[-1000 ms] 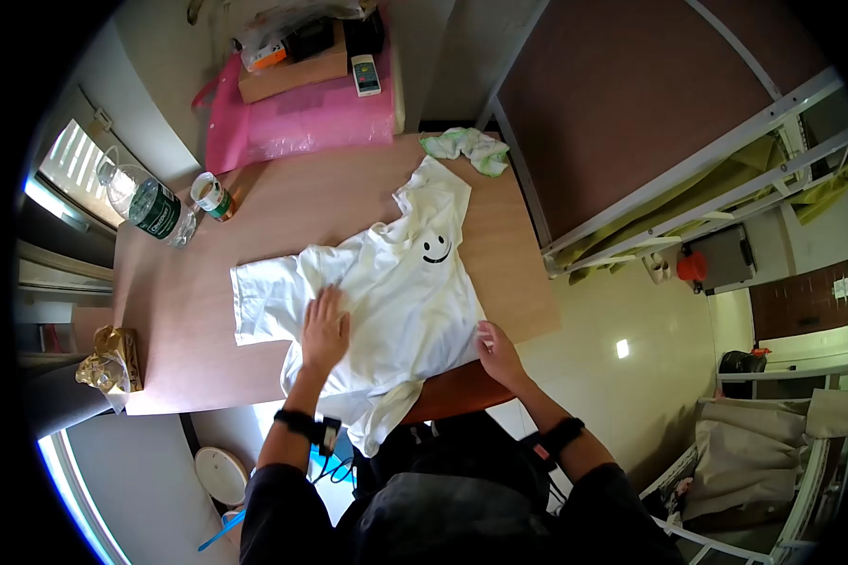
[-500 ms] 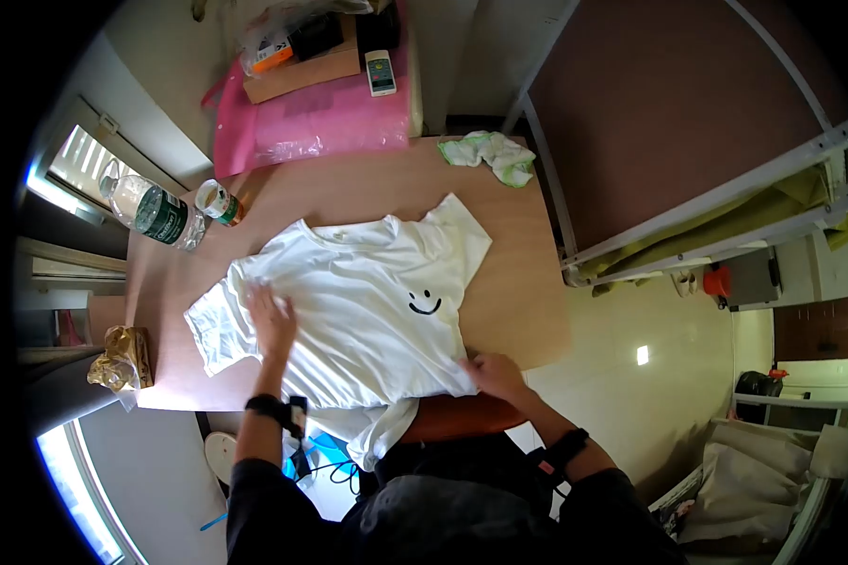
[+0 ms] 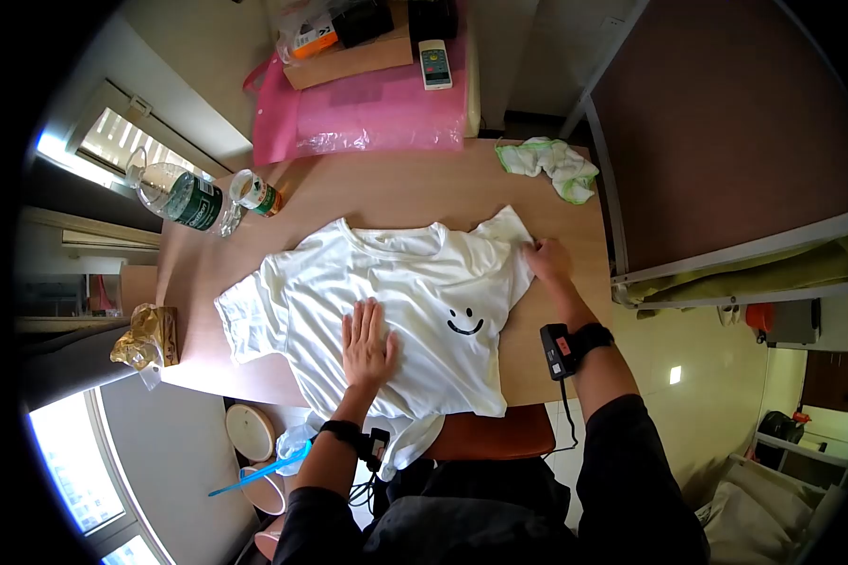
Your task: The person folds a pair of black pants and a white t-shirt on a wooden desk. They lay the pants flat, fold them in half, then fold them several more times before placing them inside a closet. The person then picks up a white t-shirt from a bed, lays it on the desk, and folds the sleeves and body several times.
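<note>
Pressing hand: L hand (image 3: 368, 346) open, palm down, fingers slightly apart on mid-front of white T-shirt (image 3: 400, 282). If it drags instead of lifting, cloth under it could bunch; creases show there now.
Sleeve hand: R hand (image 3: 547, 259) touching outer edge of R sleeve (image 3: 510, 243), fingers bent; can't tell if pinching cloth or just resting. A tug w/ L palm planted could skew the shirt btwn the two.
Shirt: spread on table (image 3: 188, 282), smiley print (image 3: 465, 320) up, neckline away from person, hem at near edge.
Overhang: white cloth (image 3: 412, 443) hangs off near edge by person's lap, prob. same shirt. Its weight, or a lean of the body, could pull the hem down or twist the layers.
L sleeve (image 3: 252, 315): flat-ish but wrinkled, no hand on it; could fold under if the body shifts.
Wrist gear: L wrist box (image 3: 377, 447) v. close to overhang; might snag it. R wrist cable (image 3: 567, 414) hangs loose nr table edge, poss. catch.
Bottle + cup: bottle (image 3: 193, 202) and cup (image 3: 254, 193) sit apart from shirt, far L; low risk unless cloth or L arm swings wide.
</note>
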The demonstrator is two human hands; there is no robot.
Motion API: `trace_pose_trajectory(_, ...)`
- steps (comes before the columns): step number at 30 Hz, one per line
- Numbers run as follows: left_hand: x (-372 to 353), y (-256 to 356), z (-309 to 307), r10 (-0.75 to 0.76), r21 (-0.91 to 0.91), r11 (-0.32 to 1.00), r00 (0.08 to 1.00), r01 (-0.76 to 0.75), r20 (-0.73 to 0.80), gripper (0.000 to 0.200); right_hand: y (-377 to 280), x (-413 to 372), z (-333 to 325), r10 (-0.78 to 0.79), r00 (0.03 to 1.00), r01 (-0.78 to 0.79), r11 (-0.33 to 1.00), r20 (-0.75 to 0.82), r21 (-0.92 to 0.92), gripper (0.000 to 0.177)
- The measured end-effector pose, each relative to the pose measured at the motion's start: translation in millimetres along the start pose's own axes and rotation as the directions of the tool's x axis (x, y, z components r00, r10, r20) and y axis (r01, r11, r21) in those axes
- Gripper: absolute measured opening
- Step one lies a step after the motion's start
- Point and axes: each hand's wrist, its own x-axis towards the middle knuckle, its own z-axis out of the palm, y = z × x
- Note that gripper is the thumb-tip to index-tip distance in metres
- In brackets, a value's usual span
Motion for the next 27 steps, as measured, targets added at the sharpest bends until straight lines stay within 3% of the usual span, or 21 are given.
trace_pose_trajectory(1,2,1,-1,-0.007,-0.004,1.000,1.000,0.007,0.003,0.056,6,5,1,-0.023,1.000,0.023,0.998,0.000,-0.055,0.038)
trace_pose_trajectory(2,3,2,-5,-0.015,-0.006,1.000,1.000,0.015,0.013,0.056,18,9,3,-0.102,0.976,0.113,0.993,-0.194,0.043,0.034)
trace_pose_trajectory(4,1,4,-7,-0.024,-0.015,1.000,0.999,0.025,0.027,0.056,43,10,-30,-0.082,0.961,0.141,0.967,-0.263,0.214,0.032)
trace_pose_trajectory(5,3,3,-5,-0.025,-0.026,0.999,1.000,0.025,0.018,0.056,56,5,-39,0.114,0.942,0.086,0.825,-0.314,0.558,0.032)
trace_pose_trajectory(6,2,1,-3,-0.027,-0.028,0.999,1.000,0.027,0.010,0.056,68,5,-55,0.244,0.948,0.043,0.540,-0.205,0.840,0.032)
trace_pose_trajectory(7,2,1,-1,-0.024,-0.029,0.999,1.000,0.024,0.004,0.056,86,7,-70,0.269,0.958,0.014,0.294,-0.096,0.956,0.031)
trace_pose_trajectory(9,5,2,4,-0.021,-0.048,0.999,1.000,0.021,-0.002,0.056,101,-6,-92,0.262,0.965,0.008,0.092,-0.032,0.996,0.029)
trace_pose_trajectory(10,6,3,2,-0.008,-0.064,0.998,1.000,0.008,-0.002,0.056,111,-8,-94,0.269,0.962,0.015,0.090,-0.039,0.996,0.029)
trace_pose_trajectory(12,9,8,1,0.011,-0.080,0.997,1.000,-0.012,-0.008,0.055,133,-13,-91,0.167,0.976,0.045,0.482,-0.142,0.875,0.028)
trace_pose_trajectory(13,8,10,2,0.017,-0.080,0.997,1.000,-0.018,-0.004,0.055,137,-15,-94,0.175,0.974,0.042,0.481,-0.143,0.876,0.028)
trace_pose_trajectory(15,9,11,4,0.018,-0.101,0.995,0.999,-0.022,-0.039,0.052,141,-14,-99,0.064,0.992,-0.011,0.901,-0.107,0.433,0.029)
trace_pose_trajectory(16,8,14,0,0.020,-0.097,0.995,0.999,-0.023,-0.031,0.052,135,-22,-106,0.070,0.992,-0.019,0.900,-0.102,0.436,0.029)
trace_pose_trajectory(18,13,21,-11,0.065,-0.196,0.977,0.995,-0.078,-0.074,0.048,108,-36,-126,-0.183,0.976,0.193,0.978,-0.122,0.077,0.029)
trace_pose_trajectory(19,19,18,-12,0.064,-0.189,0.979,0.995,-0.077,-0.074,0.048,106,-35,-129,-0.184,0.976,0.195,0.977,-0.119,0.084,0.029)
trace_pose_trajectory(21,45,4,-14,0.087,-0.209,0.969,0.975,-0.131,-0.205,0.043,111,-30,-136,-0.201,0.978,0.193,0.971,-0.050,-0.142,0.026)
trace_pose_trajectory(23,85,-25,-12,-0.018,-0.222,0.974,0.950,-0.054,-0.312,0.038,125,-16,-134,-0.240,0.965,0.217,0.958,-0.104,-0.189,0.021)
trace_pose_trajectory(25,117,-72,0,-0.104,-0.247,0.969,0.944,0.024,-0.314,0.037,139,-4,-128,-0.489,0.854,0.410,0.842,-0.178,-0.350,0.017)
trace_pose_trajectory(27,143,-96,-9,-0.131,-0.237,0.968,0.969,0.079,-0.210,0.041,104,-11,-114,-0.468,0.872,0.445,0.880,-0.143,-0.168,0.016)
